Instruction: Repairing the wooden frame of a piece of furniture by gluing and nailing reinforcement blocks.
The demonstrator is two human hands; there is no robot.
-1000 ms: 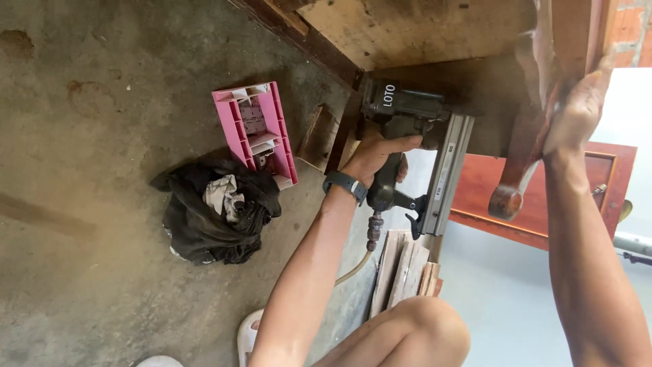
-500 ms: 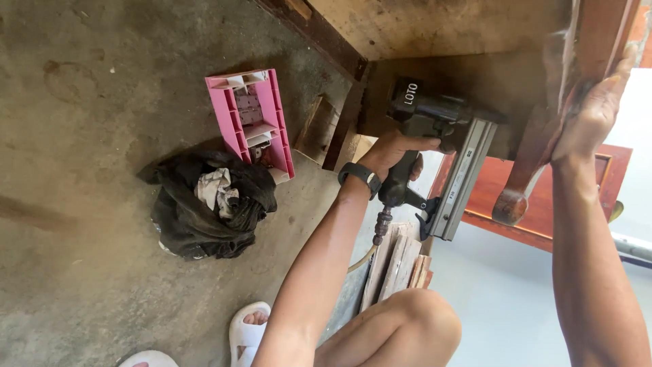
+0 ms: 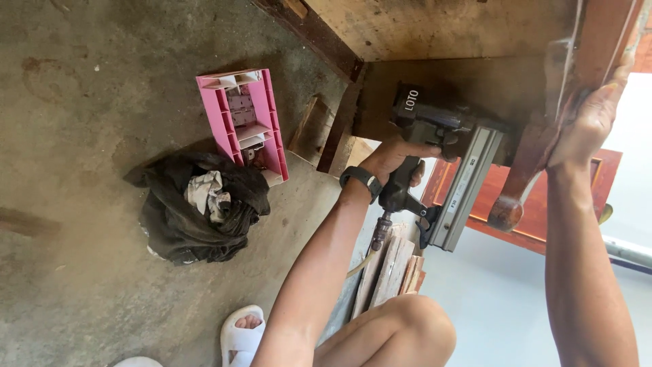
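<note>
My left hand [image 3: 388,160], with a dark watch on the wrist, grips the handle of a black and grey pneumatic nail gun [image 3: 441,136]. The gun's nose presses against the dark underside of a wooden furniture piece [image 3: 435,30]. My right hand [image 3: 588,121] is wrapped around a reddish turned wooden leg [image 3: 526,183] of that piece, just right of the gun. An air hose fitting [image 3: 379,234] hangs from the bottom of the gun's handle.
A pink plastic tray [image 3: 241,122] with small hardware lies on the concrete floor beside a black bag with rags [image 3: 197,211]. Thin wooden slats [image 3: 390,268] lean by my knee. A white sandal [image 3: 241,333] is on my foot. A red wooden panel [image 3: 506,197] stands behind the leg.
The nail gun has shifted slightly right and closer to the leg joint. My right hand slid higher on the wooden leg. The view moved a little.
</note>
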